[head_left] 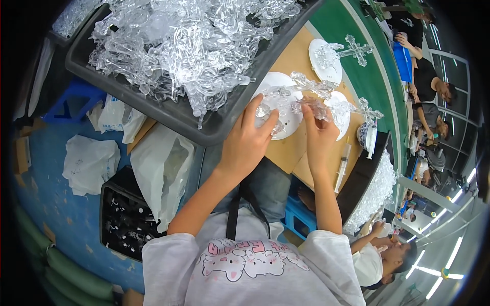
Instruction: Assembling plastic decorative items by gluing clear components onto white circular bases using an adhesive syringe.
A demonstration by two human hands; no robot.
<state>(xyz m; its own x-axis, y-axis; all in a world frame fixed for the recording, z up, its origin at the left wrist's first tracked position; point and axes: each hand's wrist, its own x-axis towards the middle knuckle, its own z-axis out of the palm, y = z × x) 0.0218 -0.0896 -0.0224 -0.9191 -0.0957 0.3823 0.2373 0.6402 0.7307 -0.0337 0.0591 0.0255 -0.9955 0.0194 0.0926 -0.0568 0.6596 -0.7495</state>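
My left hand (248, 135) is closed, thumb and fingers bent around a small transparent plastic piece (262, 111) whose exact shape I cannot make out. To its right, my right hand (321, 133) pinches a transparent plastic figure (315, 106). Both hands are over the near edge of a white round disc (292, 121) on the tan board. Another transparent ornate piece (319, 85) stretches across just beyond the fingers. Farther off, two more white discs (334, 74) (343, 127) carry transparent pieces, each with an ornate cross (356, 50) (368, 110) on its right.
A dark bin (153, 108) heaped with transparent plastic parts stands at the upper left. A syringe (343, 167) and a patterned bowl (363, 133) lie to the right, near a tray of transparent pieces (376, 191). A black crate (113, 224) is below left. Other people sit at the right.
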